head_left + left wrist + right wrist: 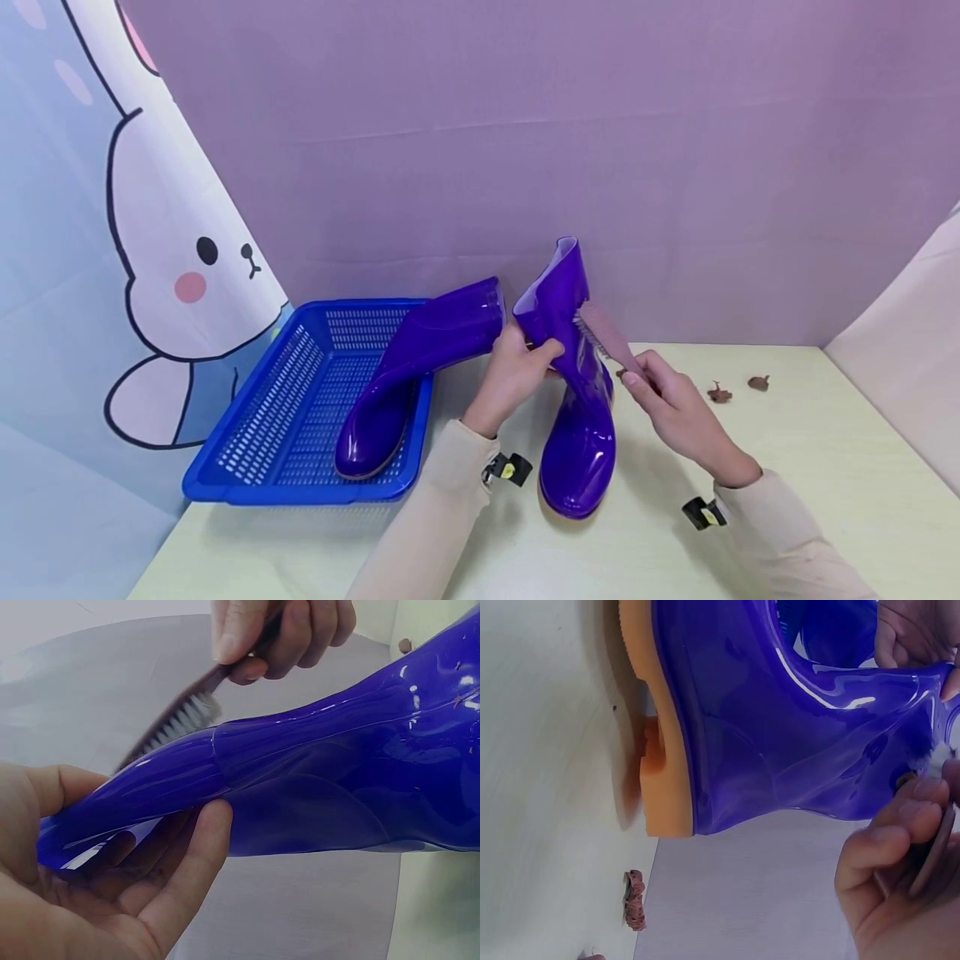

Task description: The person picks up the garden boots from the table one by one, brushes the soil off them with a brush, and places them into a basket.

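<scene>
A glossy purple rubber boot (577,458) stands on the table, its orange sole (669,799) visible in the right wrist view. My left hand (517,367) grips the edge of the boot's shaft near the top opening, thumb on one side and fingers on the other. In my right hand (678,412) is the handle of a brush (606,332) with pale bristles. Those bristles lie against the upper shaft, on the side facing my right hand. Small brown specks (459,699) dot the boot in the left wrist view.
To the left sits a blue plastic basket (300,493) with perforated walls. A second purple boot (450,329) leans in it, shaft jutting over the right rim. Small brown crumpled bits (719,393) lie on the table at right. A purple cloth (570,125) hangs behind.
</scene>
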`<move>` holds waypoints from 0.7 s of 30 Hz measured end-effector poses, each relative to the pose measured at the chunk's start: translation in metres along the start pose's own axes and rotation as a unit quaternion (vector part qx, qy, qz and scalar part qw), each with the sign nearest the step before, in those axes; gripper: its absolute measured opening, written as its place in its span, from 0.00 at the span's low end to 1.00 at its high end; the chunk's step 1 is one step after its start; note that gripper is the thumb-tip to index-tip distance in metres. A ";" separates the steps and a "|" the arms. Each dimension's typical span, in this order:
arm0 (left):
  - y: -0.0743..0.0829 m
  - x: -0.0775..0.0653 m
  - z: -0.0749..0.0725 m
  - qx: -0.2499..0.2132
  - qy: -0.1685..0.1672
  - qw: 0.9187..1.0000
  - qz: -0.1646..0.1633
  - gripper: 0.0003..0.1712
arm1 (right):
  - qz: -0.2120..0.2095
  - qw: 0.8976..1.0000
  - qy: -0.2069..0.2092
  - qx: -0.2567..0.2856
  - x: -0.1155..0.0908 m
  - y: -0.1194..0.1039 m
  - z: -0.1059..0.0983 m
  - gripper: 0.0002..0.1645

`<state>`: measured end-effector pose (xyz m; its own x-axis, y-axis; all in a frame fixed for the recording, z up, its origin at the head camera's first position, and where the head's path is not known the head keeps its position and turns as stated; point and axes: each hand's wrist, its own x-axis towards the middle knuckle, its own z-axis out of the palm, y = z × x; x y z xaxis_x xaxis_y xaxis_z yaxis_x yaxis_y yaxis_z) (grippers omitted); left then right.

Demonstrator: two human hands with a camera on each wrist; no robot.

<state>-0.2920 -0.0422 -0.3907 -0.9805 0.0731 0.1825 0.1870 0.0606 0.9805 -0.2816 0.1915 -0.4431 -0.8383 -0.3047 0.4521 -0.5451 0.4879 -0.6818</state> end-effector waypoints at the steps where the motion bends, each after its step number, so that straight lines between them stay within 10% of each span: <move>1: 0.000 0.000 0.000 -0.003 -0.001 1.000 0.000 0.25 | 0.004 1.000 0.005 -0.009 0.000 0.001 0.000 0.08; 11: -0.001 0.000 -0.002 0.002 -0.003 1.000 -0.005 0.27 | 0.077 0.994 0.066 -0.041 0.001 0.009 -0.007 0.17; 21: -0.001 0.000 -0.001 0.011 0.002 1.000 -0.006 0.27 | 0.041 0.999 0.027 -0.011 0.000 0.002 -0.004 0.10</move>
<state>-0.2922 -0.0433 -0.3913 -0.9829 0.0693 0.1705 0.1759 0.0826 0.9809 -0.2827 0.1952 -0.4421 -0.8782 -0.2179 0.4257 -0.4730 0.5276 -0.7057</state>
